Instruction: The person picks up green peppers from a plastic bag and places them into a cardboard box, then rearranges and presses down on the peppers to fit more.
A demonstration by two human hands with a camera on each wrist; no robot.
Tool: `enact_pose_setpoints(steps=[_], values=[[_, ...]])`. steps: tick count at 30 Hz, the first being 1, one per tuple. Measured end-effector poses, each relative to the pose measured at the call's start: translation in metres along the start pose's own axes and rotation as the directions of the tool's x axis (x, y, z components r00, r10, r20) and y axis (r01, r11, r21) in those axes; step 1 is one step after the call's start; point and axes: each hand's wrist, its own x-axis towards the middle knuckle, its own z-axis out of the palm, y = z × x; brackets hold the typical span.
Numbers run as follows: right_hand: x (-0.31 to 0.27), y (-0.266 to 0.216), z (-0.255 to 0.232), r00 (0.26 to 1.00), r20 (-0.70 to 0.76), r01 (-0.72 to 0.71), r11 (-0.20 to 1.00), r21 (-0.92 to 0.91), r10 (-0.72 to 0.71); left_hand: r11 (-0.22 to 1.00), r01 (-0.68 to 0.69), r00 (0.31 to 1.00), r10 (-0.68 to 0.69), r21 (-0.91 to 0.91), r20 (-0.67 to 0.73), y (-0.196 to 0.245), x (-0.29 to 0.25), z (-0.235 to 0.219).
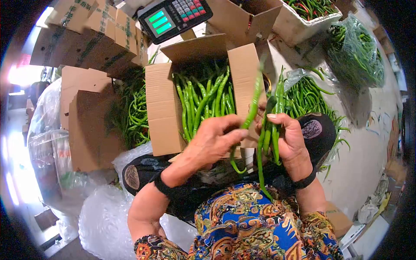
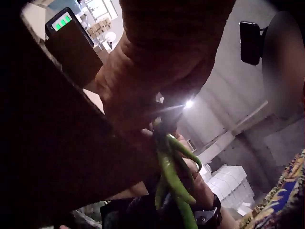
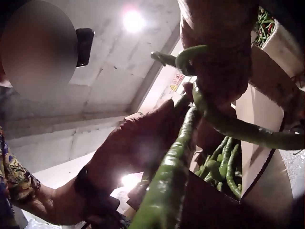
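Between thumb and fingers the left hand (image 1: pixel 212 141) pinches a long green pepper (image 1: pixel 255 97) that points up and is slightly blurred; another hangs below that hand. The right hand (image 1: pixel 289 136) grips a small bunch of green peppers (image 1: pixel 268 134), with one long pepper dangling toward the patterned shirt. Both hands are close together, just beyond the lower right corner of an uncovered cardboard box (image 1: pixel 162 110) holding peppers (image 1: pixel 203 102). In the right wrist view, peppers (image 3: pixel 167 186) stick out from the hands. The left wrist view shows peppers (image 2: pixel 174 179) below the dark left hand (image 2: pixel 162 62).
A scale with a lit display (image 1: pixel 160 21) stands behind the box. Loose peppers (image 1: pixel 307 97) are heaped at right, beside a plastic bag of peppers (image 1: pixel 359 54). A white foam box (image 1: pixel 299 26) is at the back right. Stacked cartons (image 1: pixel 86 39) and bubble wrap (image 1: pixel 104 221) are on the left.
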Motion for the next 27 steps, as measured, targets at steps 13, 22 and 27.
enact_pose_setpoints(steps=[13,22,27], values=[[-0.010,-0.002,0.000,0.994,0.107,0.002,0.975,0.221,-0.026,0.929,-0.163,0.960,0.226,0.331,-0.163,-0.017,-0.024,0.028],[-0.020,-0.029,0.001,0.992,0.041,0.109,0.981,0.162,-0.117,0.996,-0.065,0.997,0.067,0.065,-0.030,-0.002,0.013,0.076],[-0.014,-0.063,-0.002,0.952,-0.191,0.261,0.960,0.099,-0.239,0.982,-0.073,0.977,0.105,0.174,-0.186,0.007,0.045,0.064]])
